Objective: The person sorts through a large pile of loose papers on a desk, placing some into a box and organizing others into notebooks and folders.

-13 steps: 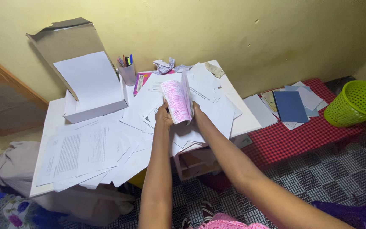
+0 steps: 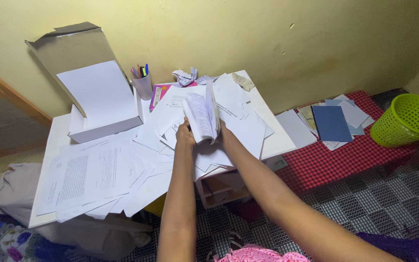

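Against yellow wall point(image 2: 267, 34), paper-strewn white table point(image 2: 277, 140).

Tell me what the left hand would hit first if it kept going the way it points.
The left hand points up and away toward the wall. Probably first the booklet it holds; depth is unclear.

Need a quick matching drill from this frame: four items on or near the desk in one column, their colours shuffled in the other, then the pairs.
Things:
1. basket
2. notebook
3. cloth under the notebook
4. open box

Colours:
A. red checked
B. white
C. lime green
D. dark blue

Pairs: 1-C, 2-D, 3-A, 4-B
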